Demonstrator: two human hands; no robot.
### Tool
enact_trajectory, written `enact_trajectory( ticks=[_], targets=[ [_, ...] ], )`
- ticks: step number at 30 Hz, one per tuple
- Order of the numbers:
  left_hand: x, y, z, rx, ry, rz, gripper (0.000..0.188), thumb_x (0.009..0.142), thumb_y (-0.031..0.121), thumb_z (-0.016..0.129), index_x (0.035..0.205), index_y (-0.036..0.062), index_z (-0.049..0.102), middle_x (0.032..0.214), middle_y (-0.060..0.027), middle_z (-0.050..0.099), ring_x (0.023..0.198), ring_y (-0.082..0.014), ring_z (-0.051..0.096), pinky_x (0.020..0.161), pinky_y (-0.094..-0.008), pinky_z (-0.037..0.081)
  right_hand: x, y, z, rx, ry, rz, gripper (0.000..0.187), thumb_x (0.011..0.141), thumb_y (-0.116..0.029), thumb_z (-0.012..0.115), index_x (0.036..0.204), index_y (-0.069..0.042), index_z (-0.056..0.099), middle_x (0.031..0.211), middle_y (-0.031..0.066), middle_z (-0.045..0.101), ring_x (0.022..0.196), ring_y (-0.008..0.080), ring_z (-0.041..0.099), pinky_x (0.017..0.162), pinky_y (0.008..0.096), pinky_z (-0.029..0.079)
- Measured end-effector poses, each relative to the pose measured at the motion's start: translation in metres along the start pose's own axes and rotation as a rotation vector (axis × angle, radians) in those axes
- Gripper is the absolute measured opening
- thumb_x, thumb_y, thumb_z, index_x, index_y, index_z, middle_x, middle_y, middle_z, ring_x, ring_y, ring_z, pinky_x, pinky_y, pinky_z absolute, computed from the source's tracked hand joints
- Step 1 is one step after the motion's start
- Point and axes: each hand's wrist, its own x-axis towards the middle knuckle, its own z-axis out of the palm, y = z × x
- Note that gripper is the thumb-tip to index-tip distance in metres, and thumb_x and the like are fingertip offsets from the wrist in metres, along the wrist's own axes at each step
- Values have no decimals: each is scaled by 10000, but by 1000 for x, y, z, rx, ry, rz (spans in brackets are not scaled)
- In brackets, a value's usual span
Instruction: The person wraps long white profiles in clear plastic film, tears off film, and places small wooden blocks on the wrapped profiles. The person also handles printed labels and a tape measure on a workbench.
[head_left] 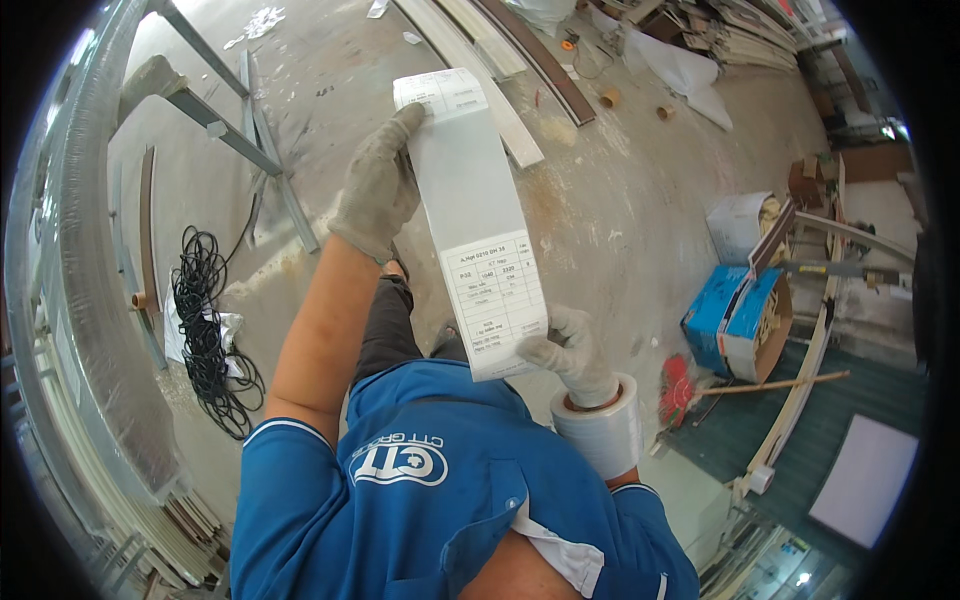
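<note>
A long white strip of printed paper labels [470, 190] stretches out in front of my body, blank in its middle and with printed tables at both ends. My left hand [378, 190], in a grey work glove, pinches its far end, thumb on top. At the near end, the gloved thumb of my right hand [574, 352] presses on the strip's right edge; the fingers beneath are partly hidden. Around my right wrist sits a roll of clear stretch film [603, 428], my arm passing through its core.
A tangled black cable [205, 320] lies on the floor at left, beside film-wrapped long pieces [95, 270] and a metal frame [220, 125]. Long profiles [470, 55] lie ahead. To the right are a blue carton [715, 320], a red broom head [676, 388] and cardboard tube pieces [610, 97].
</note>
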Motion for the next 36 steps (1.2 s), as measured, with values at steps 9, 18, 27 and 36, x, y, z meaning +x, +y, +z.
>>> enact_trajectory(
  ticks=[9, 18, 27, 36],
  targets=[
    [202, 129, -48, -100, 27, 96, 335, 994, 179, 585, 1230, -59, 580, 1152, -136, 658, 1046, -207, 659, 909, -315, 560, 248, -73, 7, 4, -106, 25, 420, 920, -228, 737, 1194, 76, 641, 1137, 160, 704, 1037, 186, 669, 880, 293, 539],
    [387, 266, -60, 10, 161, 176, 358, 1003, 191, 553, 1240, -78, 562, 1180, -158, 637, 1075, -211, 649, 918, -329, 559, 473, -147, 3, 32, -244, 43, 452, 907, -195, 742, 1234, 85, 603, 1157, 183, 694, 1045, 209, 676, 882, 305, 545],
    [626, 377, -66, 23, 349, 351, 331, 1008, 173, 542, 1235, -67, 557, 1174, -158, 645, 1034, -218, 676, 889, -335, 597, 717, -217, -50, -30, -405, 113, 482, 881, -159, 749, 1256, 89, 574, 1164, 198, 690, 1047, 229, 687, 902, 333, 550],
    [756, 472, -104, -93, 278, 454, 327, 982, 139, 586, 1253, -42, 560, 1177, -133, 657, 1046, -212, 676, 878, -332, 596, 908, -295, -63, -95, -526, 279, 461, 882, -51, 722, 1285, 97, 556, 1175, 173, 685, 1061, 212, 671, 926, 333, 549]
  ],
)
